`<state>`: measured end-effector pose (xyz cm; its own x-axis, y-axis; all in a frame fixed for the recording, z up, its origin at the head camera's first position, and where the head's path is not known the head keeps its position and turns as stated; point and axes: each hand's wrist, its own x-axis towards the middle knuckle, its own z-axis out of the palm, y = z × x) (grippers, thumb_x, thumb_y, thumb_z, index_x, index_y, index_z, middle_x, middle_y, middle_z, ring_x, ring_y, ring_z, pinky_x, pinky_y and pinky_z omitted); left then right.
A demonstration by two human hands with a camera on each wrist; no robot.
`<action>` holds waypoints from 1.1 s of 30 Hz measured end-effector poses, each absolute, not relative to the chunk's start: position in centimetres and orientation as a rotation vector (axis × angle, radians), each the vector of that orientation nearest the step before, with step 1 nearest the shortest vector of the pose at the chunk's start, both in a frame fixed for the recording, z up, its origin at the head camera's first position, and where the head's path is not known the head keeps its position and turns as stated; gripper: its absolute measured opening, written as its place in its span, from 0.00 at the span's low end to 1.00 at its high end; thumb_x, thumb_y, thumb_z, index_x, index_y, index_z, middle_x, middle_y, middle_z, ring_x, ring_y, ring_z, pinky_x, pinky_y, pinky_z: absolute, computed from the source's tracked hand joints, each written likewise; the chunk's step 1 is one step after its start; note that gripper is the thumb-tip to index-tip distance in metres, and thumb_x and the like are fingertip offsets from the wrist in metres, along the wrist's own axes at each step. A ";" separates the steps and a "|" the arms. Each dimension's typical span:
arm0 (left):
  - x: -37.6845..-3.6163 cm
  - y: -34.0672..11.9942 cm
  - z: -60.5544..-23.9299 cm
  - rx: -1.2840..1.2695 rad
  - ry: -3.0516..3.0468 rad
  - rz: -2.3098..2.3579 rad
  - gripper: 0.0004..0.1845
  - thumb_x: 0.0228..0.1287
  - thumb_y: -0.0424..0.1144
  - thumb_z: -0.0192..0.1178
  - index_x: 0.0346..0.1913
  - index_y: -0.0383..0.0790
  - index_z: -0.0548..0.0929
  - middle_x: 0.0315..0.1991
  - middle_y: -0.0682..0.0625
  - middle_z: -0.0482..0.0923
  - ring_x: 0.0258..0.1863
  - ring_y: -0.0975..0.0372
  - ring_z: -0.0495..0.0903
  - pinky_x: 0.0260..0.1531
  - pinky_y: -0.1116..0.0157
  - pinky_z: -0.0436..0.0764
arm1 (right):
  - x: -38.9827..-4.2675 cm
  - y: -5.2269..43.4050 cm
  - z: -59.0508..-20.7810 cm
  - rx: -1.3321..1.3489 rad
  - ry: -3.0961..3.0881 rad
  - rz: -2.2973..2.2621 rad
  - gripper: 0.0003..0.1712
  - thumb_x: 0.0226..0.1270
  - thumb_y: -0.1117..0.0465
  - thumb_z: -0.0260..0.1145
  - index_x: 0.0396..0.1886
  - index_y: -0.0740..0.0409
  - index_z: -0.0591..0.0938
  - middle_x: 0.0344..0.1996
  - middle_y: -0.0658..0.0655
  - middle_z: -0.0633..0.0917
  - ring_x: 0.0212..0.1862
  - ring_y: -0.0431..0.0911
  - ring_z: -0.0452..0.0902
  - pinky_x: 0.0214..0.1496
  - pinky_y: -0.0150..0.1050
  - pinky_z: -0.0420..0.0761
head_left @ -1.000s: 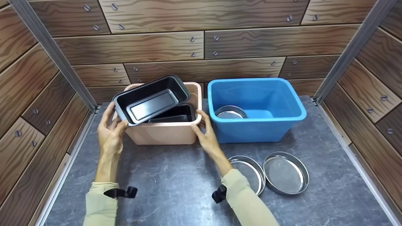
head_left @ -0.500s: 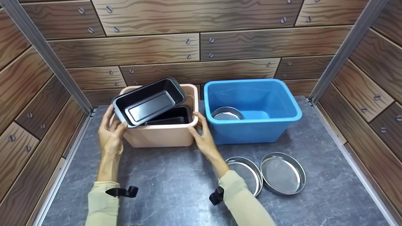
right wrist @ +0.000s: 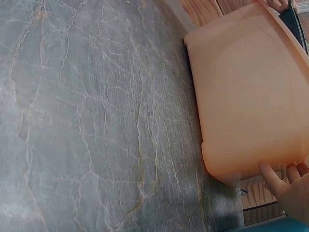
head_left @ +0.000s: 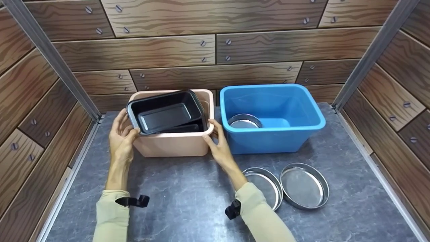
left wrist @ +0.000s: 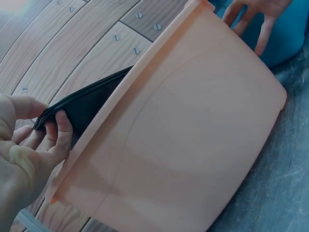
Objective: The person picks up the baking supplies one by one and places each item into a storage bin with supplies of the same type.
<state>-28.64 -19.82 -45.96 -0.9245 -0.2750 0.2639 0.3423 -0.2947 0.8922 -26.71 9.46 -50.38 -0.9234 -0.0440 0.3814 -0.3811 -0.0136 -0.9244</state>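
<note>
My left hand (head_left: 121,144) pinches the left end of a black loaf pan (head_left: 164,117) between thumb and fingers. The pan lies slanted in the mouth of a peach-coloured plastic bin (head_left: 171,145), its left end at the rim and its right end lower. Beneath it, a second dark pan (head_left: 189,128) is partly covered. In the left wrist view, the held loaf pan (left wrist: 91,106) sticks up past the bin's edge. My right hand (head_left: 220,148) holds the bin's front right corner, thumb on the front and fingers at the side rim.
Just right of the peach bin stands a blue bin (head_left: 268,139) with a round metal pan (head_left: 245,121) inside. Two more round pans lie on the grey table: one (head_left: 265,185) partly behind the right sleeve, the other (head_left: 304,186) beside it. Wood-patterned walls (head_left: 174,50) enclose the table.
The loaf pan has come down into the peach bin, its right end sinking below the rim. My left hand has shifted slightly right with it. The right hand keeps its hold on the corner.
</note>
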 end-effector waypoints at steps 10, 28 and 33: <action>-29.2 -19.6 -45.4 -0.112 -1.803 -2.105 0.40 0.53 0.13 0.53 0.70 0.41 0.67 0.67 0.40 0.68 0.41 0.57 0.73 0.29 0.73 0.80 | -26.8 9.4 -50.3 0.446 -2.002 2.018 0.32 0.70 0.68 0.60 0.71 0.65 0.62 0.69 0.67 0.66 0.65 0.58 0.66 0.69 0.56 0.63; -29.7 -19.9 -43.8 -0.038 -2.257 -1.920 0.40 0.58 0.21 0.59 0.74 0.40 0.60 0.72 0.44 0.62 0.47 0.60 0.72 0.39 0.75 0.82 | -26.7 9.2 -50.4 0.431 -2.011 2.005 0.32 0.70 0.66 0.61 0.71 0.64 0.63 0.67 0.62 0.68 0.64 0.55 0.68 0.69 0.48 0.66; -29.8 -20.0 -43.3 -0.019 -2.368 -1.906 0.41 0.59 0.23 0.60 0.75 0.39 0.57 0.72 0.43 0.61 0.36 0.69 0.78 0.37 0.72 0.84 | -26.7 9.2 -50.5 0.444 -2.014 2.010 0.32 0.70 0.66 0.61 0.71 0.64 0.62 0.68 0.62 0.67 0.64 0.57 0.67 0.68 0.49 0.66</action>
